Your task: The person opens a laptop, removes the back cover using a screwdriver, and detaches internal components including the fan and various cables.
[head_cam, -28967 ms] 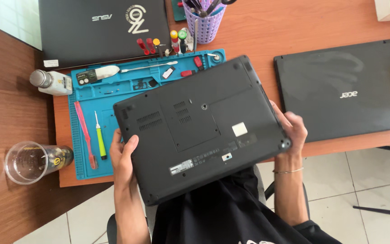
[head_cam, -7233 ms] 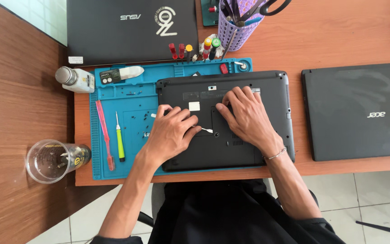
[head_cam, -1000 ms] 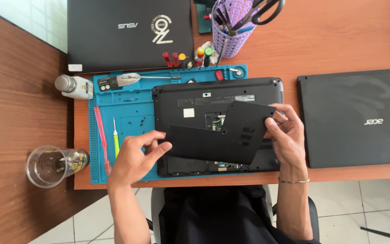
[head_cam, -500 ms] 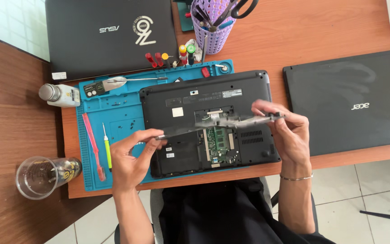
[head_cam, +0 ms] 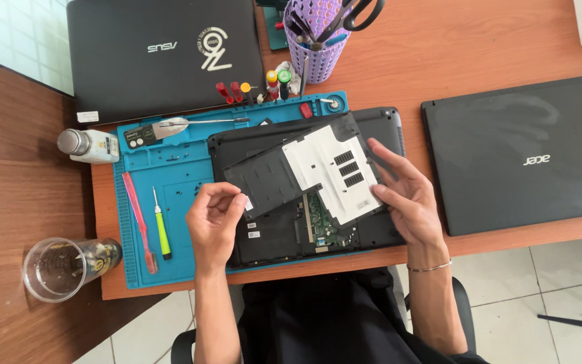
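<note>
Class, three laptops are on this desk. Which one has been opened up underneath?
The middle laptop on the blue mat: its bottom cover is lifted in both hands, exposing a circuit board. The other two lie closed.

Bare forearms, a thin silver bracelet (head_cam: pixel 429 267) on the right wrist, black clothing (head_cam: pixel 331 317).

Left hand (head_cam: pixel 214 219) and right hand (head_cam: pixel 407 199), fingers curled

Matt plastic panel (head_cam: pixel 304 172), prob. foil-lined; matt rubbery mat (head_cam: pixel 170 172); glossy wood desk (head_cam: pixel 453 47).
</note>
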